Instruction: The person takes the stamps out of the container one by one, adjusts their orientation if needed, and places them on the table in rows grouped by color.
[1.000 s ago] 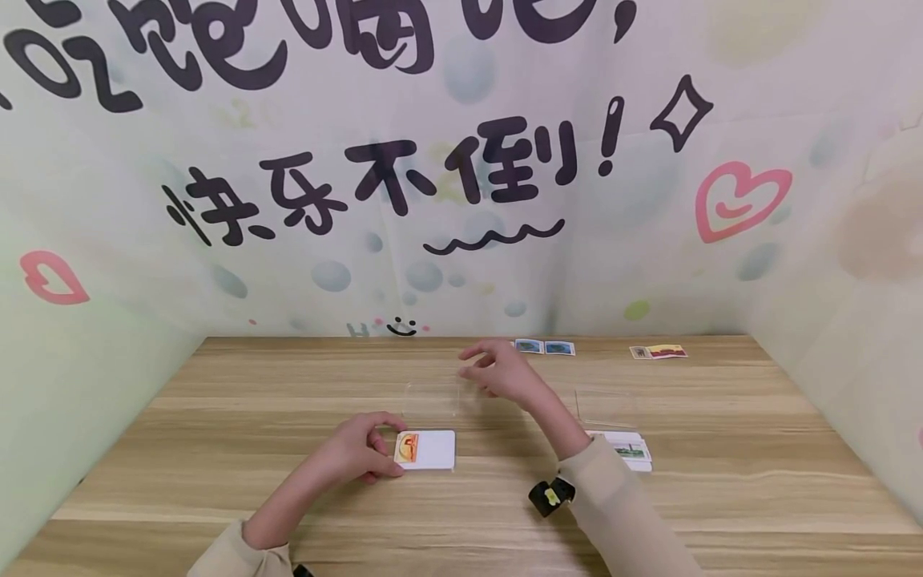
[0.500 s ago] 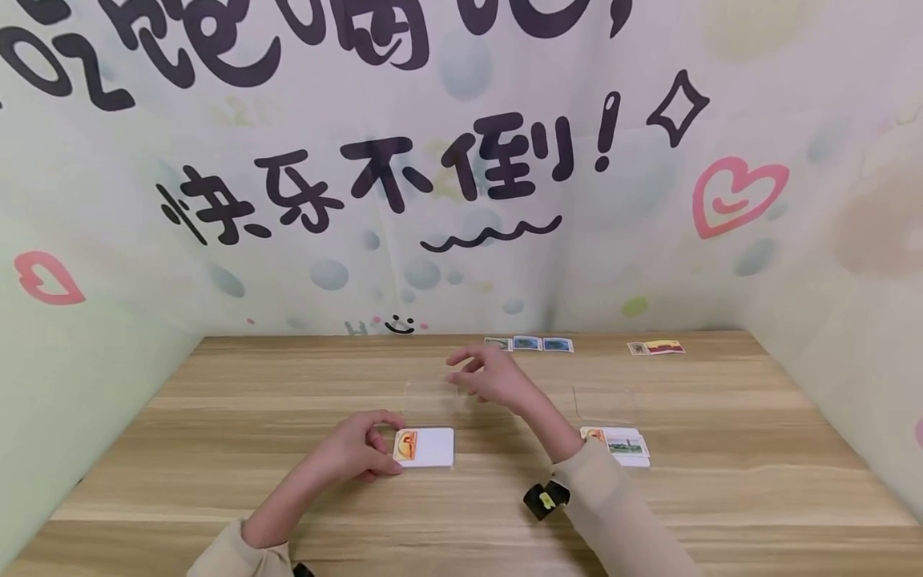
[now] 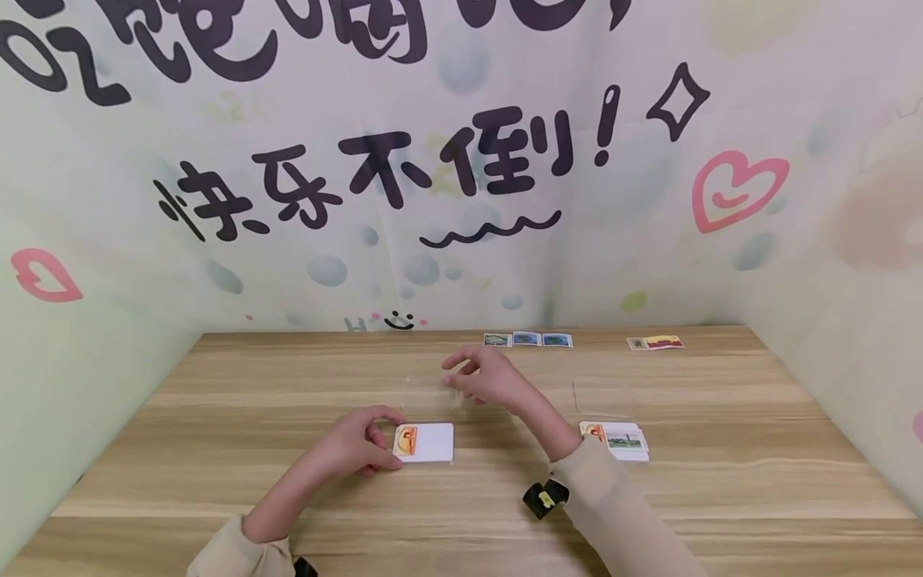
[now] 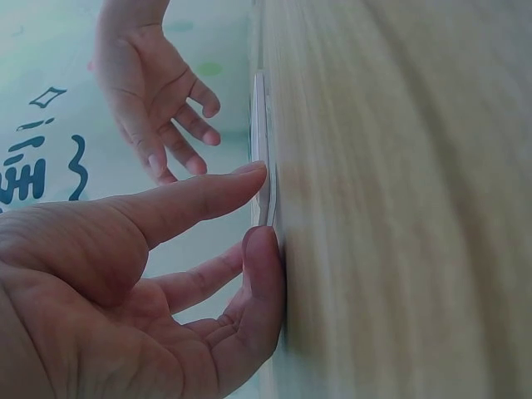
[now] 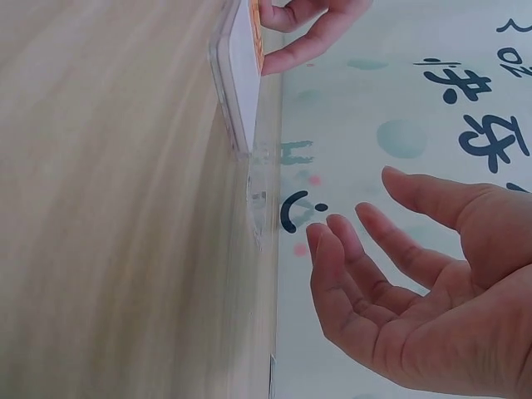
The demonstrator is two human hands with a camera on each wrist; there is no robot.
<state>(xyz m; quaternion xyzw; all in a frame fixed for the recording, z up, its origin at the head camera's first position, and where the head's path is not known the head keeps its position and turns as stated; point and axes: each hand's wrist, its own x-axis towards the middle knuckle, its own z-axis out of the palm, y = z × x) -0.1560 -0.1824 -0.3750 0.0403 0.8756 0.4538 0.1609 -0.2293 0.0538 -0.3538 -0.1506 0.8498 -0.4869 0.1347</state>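
Observation:
On the wooden table in the head view lies a stack of white cards in a shallow clear case, with an orange stamp on its left end. My left hand holds the stack by its left side, thumb at the near corner and a finger at the far one. Above a clear plastic lid behind the stack hovers my right hand. Its fingers are loosely bent and hold nothing; in the right wrist view the hand is apart from the table.
Right of my right forearm sits a second card stack, topped with orange and green stamps. Another clear lid lies behind it. Along the table's back edge are a row of three stamps and a red-and-yellow stamp beside a smaller one.
My right hand has shifted a little left and nearer, uncovering a third stamp at the back and the orange stamp on the right stack. My left hand keeps its hold.

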